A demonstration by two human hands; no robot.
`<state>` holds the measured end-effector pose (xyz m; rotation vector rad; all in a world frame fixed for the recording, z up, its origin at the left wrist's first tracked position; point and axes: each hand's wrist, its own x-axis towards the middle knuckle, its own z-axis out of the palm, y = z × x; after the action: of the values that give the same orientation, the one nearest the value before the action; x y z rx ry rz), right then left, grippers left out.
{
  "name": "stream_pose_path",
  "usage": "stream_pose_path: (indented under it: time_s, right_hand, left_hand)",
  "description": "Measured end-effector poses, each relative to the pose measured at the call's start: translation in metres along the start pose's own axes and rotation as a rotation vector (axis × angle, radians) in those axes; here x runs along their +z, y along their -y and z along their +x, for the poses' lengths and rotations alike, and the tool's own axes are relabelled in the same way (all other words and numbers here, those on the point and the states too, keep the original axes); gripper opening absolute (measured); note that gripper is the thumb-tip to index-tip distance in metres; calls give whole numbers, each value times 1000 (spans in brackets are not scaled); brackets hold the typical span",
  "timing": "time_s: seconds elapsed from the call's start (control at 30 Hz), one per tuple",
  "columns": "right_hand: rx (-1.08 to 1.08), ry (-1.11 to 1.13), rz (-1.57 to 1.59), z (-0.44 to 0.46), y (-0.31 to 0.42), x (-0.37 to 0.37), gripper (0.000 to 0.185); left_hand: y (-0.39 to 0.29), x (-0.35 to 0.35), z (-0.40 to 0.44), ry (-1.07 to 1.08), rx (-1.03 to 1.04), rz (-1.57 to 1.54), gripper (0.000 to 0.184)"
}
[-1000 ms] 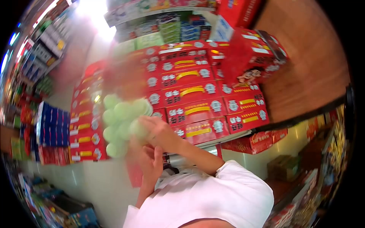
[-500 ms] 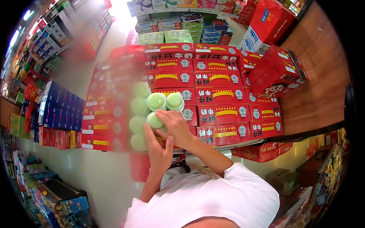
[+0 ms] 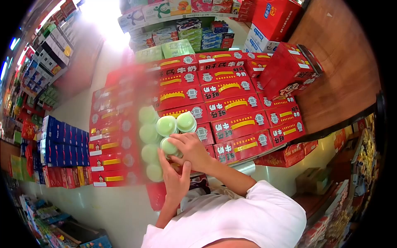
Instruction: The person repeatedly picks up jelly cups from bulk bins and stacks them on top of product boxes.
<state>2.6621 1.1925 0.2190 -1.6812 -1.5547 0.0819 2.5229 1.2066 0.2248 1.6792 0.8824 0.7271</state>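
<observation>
Several cups with pale green lids (image 3: 166, 125) stand close together on red milk cartons. My right hand (image 3: 193, 151) has its fingers curled over the lid of the front cup (image 3: 168, 146). Against the lower left side of that same cup, my left hand (image 3: 175, 178) presses with its fingers, thumb raised. Another green-lidded cup (image 3: 186, 121) stands just beyond my right knuckles. To the left, a column of green lids (image 3: 149, 134) looks blurred. The lower part of the held cup is hidden by my hands.
Rows of red cartons with yellow handles (image 3: 233, 105) cover the display. A larger red box (image 3: 289, 70) stands at the right, beside a wooden surface (image 3: 331, 82). Blue boxes (image 3: 65, 140) are stacked at left. Shelves with packs (image 3: 178, 31) stand behind.
The view has tilted, so the cartons and cups appear lower and turned. Both hands stay on the same front cup, with little visible change in their grip.
</observation>
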Motion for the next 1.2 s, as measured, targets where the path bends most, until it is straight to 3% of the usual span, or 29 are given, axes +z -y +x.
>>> stream_pose_path:
  time_s: [0.23,0.37,0.43,0.5,0.53,0.6,0.73,0.83,1.0,1.13,1.2]
  right_hand:
    - [-77,-40,57,-7,-7,-13,51]
    - [-115,-173,142,-29,-20,-37,49]
    - [-143,-277,274,-49,-32,-50,46]
    - [-174,-247,317,-70,-46,-71,43]
    - [-158,-201,377,-83,-53,-78,43]
    - [-113,-165,483,-106,-63,-92,43]
    - [-43,-239,576,-137,-92,-124,37]
    - [31,-331,515,-148,-104,-154,27]
    - [-86,-443,463,-160,-112,-166,22]
    - [-238,-417,593,-167,-88,-160,17]
    - [-306,-295,690,-178,-71,-149,17]
  left_hand:
    - [-19,12,-6,-23,-32,-49,88]
    - [-38,41,-22,-133,112,193,92]
    - [-43,62,-35,-109,234,228,90]
    - [-45,92,-46,-67,128,167,79]
    - [-36,109,-48,-17,283,284,73]
    - [-43,144,-61,66,315,310,62]
    - [-68,199,-78,124,144,286,59]
    - [-85,227,-86,171,230,371,61]
    - [-100,247,-110,63,304,434,58]
    - [-101,239,-145,-155,333,474,55]
    - [-102,232,-171,-270,290,487,55]
